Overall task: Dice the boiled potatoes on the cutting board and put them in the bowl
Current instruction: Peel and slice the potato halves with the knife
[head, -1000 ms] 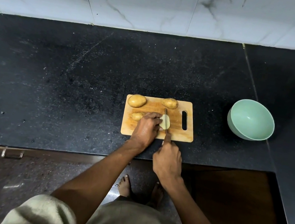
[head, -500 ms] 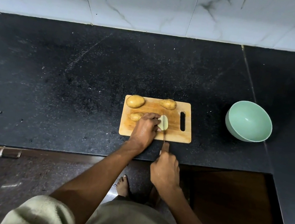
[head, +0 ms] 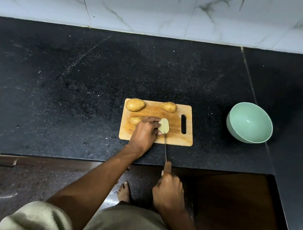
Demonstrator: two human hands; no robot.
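Head view, and the action sits in the middle of the frame. The cutting board (head: 170,138) is laid on the dark table (head: 72,81), with its handle slot toward the right. A cut potato (head: 164,125), pale face up, is pinned at the board's centre by the left hand (head: 144,131); the fingers are curled over it, seemingly so it cannot roll under the blade. The knife (head: 165,147) is held by the right hand (head: 168,194), which is wrapped tight round the handle below the table's edge, at lower centre of the frame. The blade tip is seen just at the potato's near edge, the stroke apparently drawn out toward the body.

Two whole potatoes are parked along the board's far edge, one at its upper left (head: 135,104) and one at upper centre (head: 168,107), kept out of the cutting lane. Another potato piece (head: 135,120) is tucked left of the left hand. The green bowl (head: 249,122) is placed well apart at the right, and nothing is seen in it yet.

Against half a second ago, the right hand has been pulled back toward the body and more blade is exposed; the left hand's hold is unchanged.
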